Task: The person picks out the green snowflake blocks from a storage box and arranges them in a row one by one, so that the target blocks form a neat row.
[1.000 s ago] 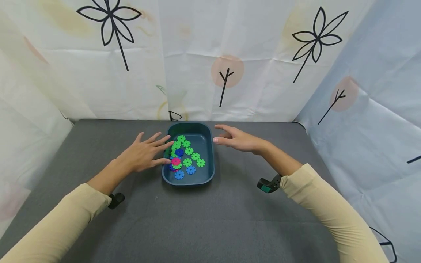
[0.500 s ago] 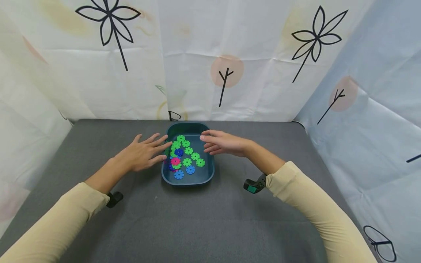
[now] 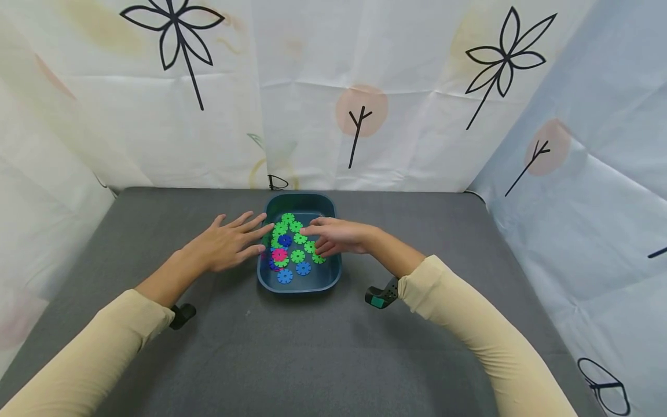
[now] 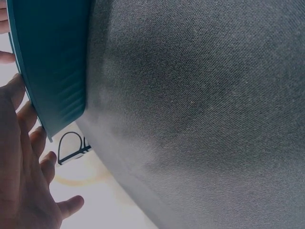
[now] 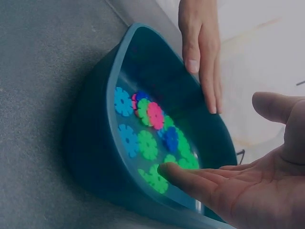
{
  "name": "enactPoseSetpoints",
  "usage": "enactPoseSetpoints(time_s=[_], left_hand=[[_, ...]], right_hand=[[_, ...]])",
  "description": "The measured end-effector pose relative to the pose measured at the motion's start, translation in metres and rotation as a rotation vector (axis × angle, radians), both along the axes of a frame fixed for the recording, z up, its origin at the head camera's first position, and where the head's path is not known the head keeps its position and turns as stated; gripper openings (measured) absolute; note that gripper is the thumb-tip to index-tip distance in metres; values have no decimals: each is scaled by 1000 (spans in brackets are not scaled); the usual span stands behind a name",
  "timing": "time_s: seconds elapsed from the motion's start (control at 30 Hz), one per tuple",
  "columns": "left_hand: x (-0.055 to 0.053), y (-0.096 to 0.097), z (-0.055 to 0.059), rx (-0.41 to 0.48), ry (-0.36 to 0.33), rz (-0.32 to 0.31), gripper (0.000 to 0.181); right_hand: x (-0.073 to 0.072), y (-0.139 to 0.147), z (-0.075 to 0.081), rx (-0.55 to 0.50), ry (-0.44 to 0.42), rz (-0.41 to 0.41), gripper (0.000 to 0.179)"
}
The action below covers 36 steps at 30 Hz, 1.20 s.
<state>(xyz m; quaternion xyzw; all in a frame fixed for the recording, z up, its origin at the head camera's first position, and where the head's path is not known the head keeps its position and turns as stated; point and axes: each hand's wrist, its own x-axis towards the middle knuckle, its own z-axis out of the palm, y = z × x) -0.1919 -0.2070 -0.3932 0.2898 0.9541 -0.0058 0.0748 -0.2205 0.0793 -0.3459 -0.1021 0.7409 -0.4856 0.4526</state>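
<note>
A dark teal plastic tub [image 3: 324, 279] holds several flat, notched snowflake-shaped discs. Most are green [image 3: 297, 256], with blue [image 3: 285, 276], dark blue [image 3: 284, 240] and pink [image 3: 279, 255] ones crowded toward the left wall. My left hand [image 3: 226, 243] is at the tub's left rim, fingers spread and holding nothing; the left wrist view has its fingertips along the rim. Over the right side of the tub reaches my right hand [image 3: 339, 236], partly covering green discs. In the right wrist view that hand [image 5: 257, 186] has its fingers extended and thumb apart, with nothing in its grasp.
The tub stands near the back of a grey cloth-covered table [image 3: 292, 353]. White curtains [image 3: 307, 69] with line-drawn plants close off the back and sides. Each wrist carries a black camera, such as the right one [image 3: 383, 294].
My right hand has moved left from beside the tub to over its right side. My left hand has stayed at the left rim, almost still. The discs look unmoved.
</note>
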Motion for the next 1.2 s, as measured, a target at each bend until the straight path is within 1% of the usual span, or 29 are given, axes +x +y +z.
enactPoseSetpoints(time_s=[0.3,0.53,0.67,0.83,1.0,1.2], left_hand=[[1,0,0,9,-8,-3,64],[1,1,0,9,-7,-4,63],[2,1,0,13,-7,-6,63],[3,0,0,18,3,-13,62],[3,-1,0,26,15,-22,61],[4,-1,1,40,6,-25,61]], right_hand=[[1,-13,-16,-17,-17,22,71],[5,-26,-24,-34,-34,44,68],[5,-32,-29,-43,-37,41,68],[5,-38,-30,-34,-24,34,66],[5,-44,-30,-22,-12,31,69],[7,-51,-31,-9,1,31,68]])
